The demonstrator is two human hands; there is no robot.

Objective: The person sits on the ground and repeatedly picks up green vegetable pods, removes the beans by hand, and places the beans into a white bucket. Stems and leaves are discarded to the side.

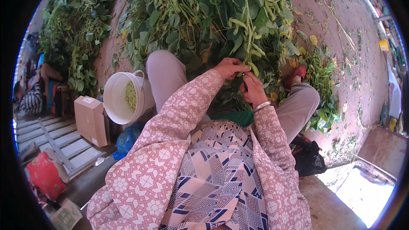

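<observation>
My left hand [230, 68] pinches the lower end of a green soybean stalk [247, 22], whose plump pods [253, 69] hang by my fingertips. Close beside it on the right, my right hand [254, 88] wears a metal bangle at the wrist. It is closed around a small dark tool [245, 81], mostly hidden in the fingers; its kind cannot be told. A large heap of leafy soybean plants [191, 16] lies in front of my knees. Left of my knee a white plastic bucket [110, 97] holds shelled green beans [130, 96].
A cardboard box [91, 121] and a blue plastic bag [127, 140] are beside the bucket. Another plant heap [80, 22] lies at upper left, near a seated person [33, 97]. More stalks [322, 89] lie right of my red shoe [295, 76]; a black bag [308, 159] sits behind my right knee.
</observation>
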